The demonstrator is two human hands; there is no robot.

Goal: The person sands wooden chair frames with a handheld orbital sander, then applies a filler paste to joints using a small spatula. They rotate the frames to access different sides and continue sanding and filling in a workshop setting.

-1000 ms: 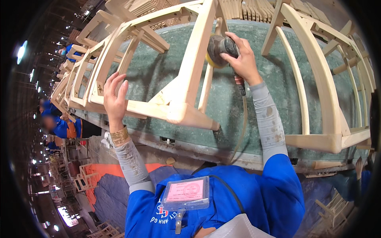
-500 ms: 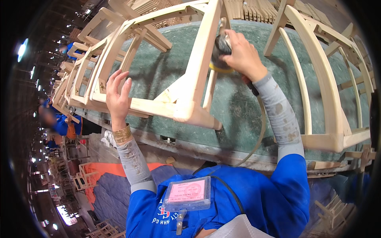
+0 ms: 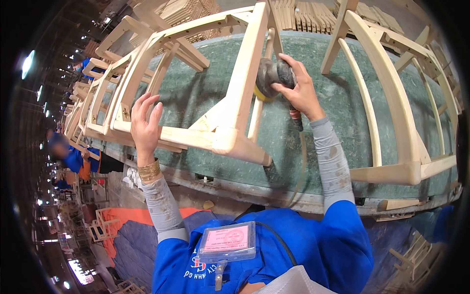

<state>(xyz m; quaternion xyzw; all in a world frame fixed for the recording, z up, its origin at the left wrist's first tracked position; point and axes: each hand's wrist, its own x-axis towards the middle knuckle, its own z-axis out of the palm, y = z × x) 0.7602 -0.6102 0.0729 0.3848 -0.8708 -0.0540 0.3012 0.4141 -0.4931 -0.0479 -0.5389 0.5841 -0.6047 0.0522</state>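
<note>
A pale, unvarnished wooden chair frame (image 3: 240, 78) lies tipped on the green worktop. My right hand (image 3: 304, 93) wraps round a round, dark power sander (image 3: 275, 76) with a yellow-edged pad. The sander's pad side is up against the outer face of the frame's long side piece. From its handle a thin hose (image 3: 303, 161) runs down towards me. My left hand (image 3: 144, 128) rests at the left part of the frame's near rail (image 3: 188, 136), its fingers raised and apart. A triangular corner block (image 3: 210, 117) sits inside the frame's near right corner.
Another chair frame (image 3: 387, 83) stands on the right of the green worktop (image 3: 323, 132). More frames (image 3: 100, 93) line up to the left. Wooden parts (image 3: 313, 14) are stacked beyond the far edge. A person in blue (image 3: 73, 157) works at the far left.
My right hand has brought the sander slightly down and nearer to me along the side piece, tilting it so more of its body shows. My left hand stays nearly still.
</note>
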